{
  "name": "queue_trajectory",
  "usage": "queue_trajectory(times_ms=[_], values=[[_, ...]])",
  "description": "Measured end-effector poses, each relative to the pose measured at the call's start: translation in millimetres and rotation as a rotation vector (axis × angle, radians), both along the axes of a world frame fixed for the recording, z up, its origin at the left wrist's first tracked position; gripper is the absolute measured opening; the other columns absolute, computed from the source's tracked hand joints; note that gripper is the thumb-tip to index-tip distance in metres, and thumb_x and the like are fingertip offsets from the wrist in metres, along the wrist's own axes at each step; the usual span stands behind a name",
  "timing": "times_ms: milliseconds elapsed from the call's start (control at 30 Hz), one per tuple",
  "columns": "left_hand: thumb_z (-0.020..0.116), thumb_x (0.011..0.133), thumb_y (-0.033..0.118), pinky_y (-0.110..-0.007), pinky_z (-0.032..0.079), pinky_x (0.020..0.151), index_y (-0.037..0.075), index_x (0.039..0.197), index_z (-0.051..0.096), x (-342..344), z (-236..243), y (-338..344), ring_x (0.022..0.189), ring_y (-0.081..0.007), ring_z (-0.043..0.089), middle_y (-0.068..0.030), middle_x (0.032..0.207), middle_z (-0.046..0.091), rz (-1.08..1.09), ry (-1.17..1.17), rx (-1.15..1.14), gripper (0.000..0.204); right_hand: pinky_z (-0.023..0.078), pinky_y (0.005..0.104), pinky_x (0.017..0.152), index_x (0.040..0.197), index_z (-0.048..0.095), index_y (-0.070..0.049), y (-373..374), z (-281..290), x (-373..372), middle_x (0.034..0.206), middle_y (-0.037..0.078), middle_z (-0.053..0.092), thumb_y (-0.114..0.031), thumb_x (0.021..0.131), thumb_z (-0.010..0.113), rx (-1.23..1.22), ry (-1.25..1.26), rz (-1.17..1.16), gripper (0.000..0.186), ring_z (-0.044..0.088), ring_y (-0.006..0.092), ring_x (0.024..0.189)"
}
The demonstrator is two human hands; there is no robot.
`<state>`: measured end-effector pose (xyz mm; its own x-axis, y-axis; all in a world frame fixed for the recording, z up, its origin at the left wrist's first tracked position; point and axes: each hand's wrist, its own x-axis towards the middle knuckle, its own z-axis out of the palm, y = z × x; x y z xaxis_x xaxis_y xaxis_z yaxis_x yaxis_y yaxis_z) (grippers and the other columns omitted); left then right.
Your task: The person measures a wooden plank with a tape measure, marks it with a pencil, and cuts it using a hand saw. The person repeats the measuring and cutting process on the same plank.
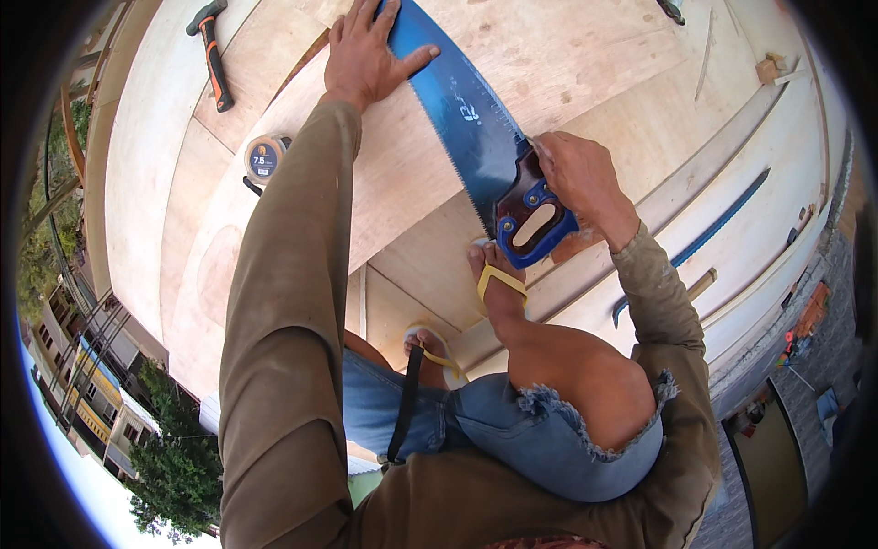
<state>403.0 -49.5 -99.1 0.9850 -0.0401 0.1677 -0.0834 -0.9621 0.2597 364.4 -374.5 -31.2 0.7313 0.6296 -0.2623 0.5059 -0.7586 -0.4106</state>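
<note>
A handsaw [457,105] with a blue blade lies flat on a plywood sheet [393,174], its toothed edge to the left. My left hand [366,59] rests at the blade's far end, fingers stretched out and thumb across the metal. Beside the dark, blue-edged saw handle [530,215], my right hand [585,178] is closed, fingertips at the blade's back edge. No fingers pass through the handle opening. Whatever the right fingers pinch is hidden or too small to name.
Left of my left forearm are a round tape measure [265,158] and a hammer [212,55] with an orange-black handle. To the right lie a long blue toothed blade [722,220] and another wooden-handled tool [702,284]. My sandalled feet [501,279] stand on the boards.
</note>
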Motion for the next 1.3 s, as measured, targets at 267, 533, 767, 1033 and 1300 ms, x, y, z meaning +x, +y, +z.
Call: queue_trajectory(times_ms=[267,533,767,1033,1300], values=[[0.064,0.082,0.077,-0.049,0.024,0.123,0.010,0.151,0.047,-1,-20,4,0.150,-0.0343,0.029,-0.0166,0.158,0.040,0.022,-0.052,0.123,0.098,0.047,0.0417,0.060,0.092,0.059,0.000,-69,2,-30,0.071,0.017,0.061,-0.032,0.107,0.049,0.077,0.169,-0.625,0.036,0.064,0.0324,0.066],[0.066,0.083,0.073,-0.049,0.023,0.123,0.009,0.151,0.046,-2,-18,3,0.151,-0.0350,0.027,-0.0178,0.158,0.038,0.034,-0.023,0.055,0.095,0.046,0.0394,0.058,0.095,0.047,0.000,-34,-53,-80,0.070,0.014,0.059,-0.053,0.096,0.065,0.367,0.401,-0.769,0.057,0.056,0.0215,0.063],[0.059,0.098,0.052,-0.057,0.019,0.121,0.007,0.157,0.032,-14,-3,9,0.151,-0.0487,0.013,-0.0292,0.162,0.020,0.010,-0.253,-0.343,0.079,0.045,0.0304,0.053,0.091,0.041,-0.007,-73,-37,-92,0.070,0.005,0.053,-0.047,0.094,0.072,0.624,0.146,-0.872,0.051,0.051,0.0129,0.063],[0.072,0.091,0.028,-0.059,0.022,0.121,0.007,0.144,0.050,-116,34,-27,0.150,-0.0416,0.026,-0.0194,0.157,0.038,-0.088,-0.046,-0.284,0.060,0.047,0.0237,0.048,0.089,0.038,-0.009,-201,-47,-126,0.077,0.004,0.051,-0.041,0.103,0.061,0.700,-0.090,-1.449,0.041,0.054,0.0101,0.056],[0.074,0.087,0.018,-0.060,0.023,0.120,0.008,0.137,0.056,-162,55,6,0.147,-0.0389,0.033,-0.0142,0.149,0.049,-0.065,-0.004,-0.198,0.054,0.050,0.0293,0.058,0.104,0.052,0.004,-253,-107,-122,0.088,0.011,0.061,-0.043,0.107,0.046,0.618,0.075,-1.672,0.047,0.059,0.0156,0.068]])
